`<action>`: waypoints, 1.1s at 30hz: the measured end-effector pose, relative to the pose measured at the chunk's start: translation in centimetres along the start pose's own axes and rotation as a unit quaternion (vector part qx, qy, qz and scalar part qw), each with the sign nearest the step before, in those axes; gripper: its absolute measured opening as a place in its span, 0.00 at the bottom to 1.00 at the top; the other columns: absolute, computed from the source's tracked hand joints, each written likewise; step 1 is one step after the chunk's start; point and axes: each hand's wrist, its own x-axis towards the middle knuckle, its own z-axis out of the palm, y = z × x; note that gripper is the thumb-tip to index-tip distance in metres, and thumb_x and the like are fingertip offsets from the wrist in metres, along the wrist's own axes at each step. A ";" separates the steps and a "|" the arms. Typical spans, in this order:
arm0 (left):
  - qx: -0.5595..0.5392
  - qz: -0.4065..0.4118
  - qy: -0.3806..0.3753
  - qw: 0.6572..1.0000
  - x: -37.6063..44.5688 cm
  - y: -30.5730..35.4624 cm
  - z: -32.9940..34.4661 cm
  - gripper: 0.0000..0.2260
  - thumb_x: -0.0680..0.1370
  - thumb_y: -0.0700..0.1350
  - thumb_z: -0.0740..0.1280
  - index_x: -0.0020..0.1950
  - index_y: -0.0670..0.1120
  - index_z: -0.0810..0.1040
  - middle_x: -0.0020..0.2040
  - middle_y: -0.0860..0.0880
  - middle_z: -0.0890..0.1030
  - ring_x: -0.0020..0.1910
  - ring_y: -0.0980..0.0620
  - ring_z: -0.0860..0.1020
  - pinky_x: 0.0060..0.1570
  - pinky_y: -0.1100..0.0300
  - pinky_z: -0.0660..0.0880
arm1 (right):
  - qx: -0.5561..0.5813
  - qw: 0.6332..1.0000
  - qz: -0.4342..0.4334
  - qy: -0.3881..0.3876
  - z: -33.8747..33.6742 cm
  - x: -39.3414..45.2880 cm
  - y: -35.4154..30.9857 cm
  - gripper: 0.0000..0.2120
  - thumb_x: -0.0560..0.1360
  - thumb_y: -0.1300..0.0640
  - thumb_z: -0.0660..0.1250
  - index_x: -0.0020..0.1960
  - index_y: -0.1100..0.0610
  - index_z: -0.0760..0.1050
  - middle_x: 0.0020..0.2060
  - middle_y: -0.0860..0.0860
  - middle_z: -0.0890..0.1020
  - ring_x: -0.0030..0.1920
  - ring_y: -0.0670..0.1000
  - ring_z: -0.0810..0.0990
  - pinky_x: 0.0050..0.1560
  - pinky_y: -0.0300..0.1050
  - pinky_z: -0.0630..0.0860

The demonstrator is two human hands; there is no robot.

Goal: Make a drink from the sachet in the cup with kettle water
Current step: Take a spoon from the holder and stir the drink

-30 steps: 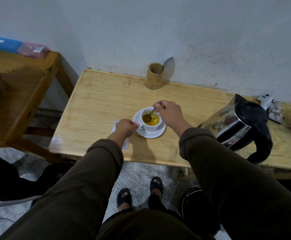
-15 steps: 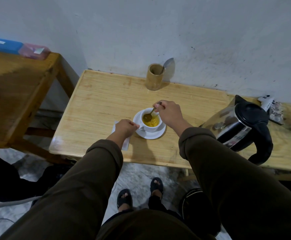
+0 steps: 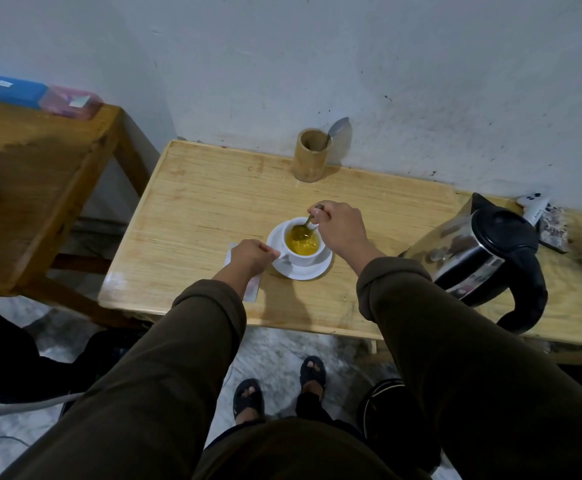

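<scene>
A white cup (image 3: 305, 259) holding yellow liquid stands on a white saucer (image 3: 312, 272) in the middle of the light wooden table (image 3: 206, 216). My right hand (image 3: 339, 228) pinches a spoon (image 3: 301, 230) whose bowl dips into the drink. My left hand (image 3: 251, 256) is closed on the cup's handle at the left side. A white sachet (image 3: 252, 292) lies flat under my left wrist, mostly hidden. The steel kettle (image 3: 483, 254) with a black lid and handle sits to the right.
A bamboo holder (image 3: 308, 155) with a spoon stands by the wall. Small packets and a white item (image 3: 545, 216) lie behind the kettle. A darker wooden table (image 3: 33, 174) with a blue and a pink box sits at left. My sandalled feet are below the table's edge.
The spoon's bowl has shifted slightly within the cup as my right hand stirs. My left hand stays at the handle. The kettle has not moved.
</scene>
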 end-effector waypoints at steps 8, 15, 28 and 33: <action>0.001 0.002 -0.002 1.000 0.0 0.0 0.0 0.17 0.76 0.51 0.68 0.60 0.44 0.80 0.62 0.43 0.79 0.63 0.44 0.75 0.60 0.56 0.72 | -0.058 0.998 -0.002 -0.009 0.1 0.1 -0.4 0.13 0.80 0.55 0.55 0.51 0.57 0.78 0.48 0.55 0.83 0.50 0.56 0.79 0.47 0.47 0.72; 0.003 0.005 0.001 1.000 -0.1 0.0 0.0 0.16 0.76 0.51 0.68 0.60 0.43 0.80 0.62 0.43 0.80 0.62 0.44 0.75 0.59 0.57 0.72 | -0.026 1.000 0.002 0.004 -0.3 -0.4 -0.2 0.15 0.80 0.56 0.54 0.55 0.55 0.80 0.52 0.55 0.84 0.55 0.57 0.79 0.54 0.47 0.75; 0.012 0.002 -0.001 1.000 -0.1 0.0 0.3 0.18 0.77 0.52 0.67 0.61 0.43 0.79 0.63 0.42 0.79 0.63 0.43 0.75 0.61 0.56 0.72 | -0.054 0.998 -0.018 0.014 -0.4 -1.0 0.4 0.15 0.81 0.55 0.53 0.55 0.57 0.77 0.49 0.56 0.83 0.49 0.57 0.79 0.48 0.48 0.74; 0.020 0.008 0.003 1.000 -0.1 0.0 0.4 0.18 0.77 0.52 0.65 0.61 0.42 0.79 0.62 0.42 0.79 0.63 0.43 0.75 0.60 0.56 0.71 | -0.014 1.000 -0.015 -0.018 -0.3 -1.2 0.3 0.14 0.80 0.56 0.56 0.56 0.55 0.79 0.52 0.53 0.84 0.55 0.55 0.80 0.56 0.48 0.75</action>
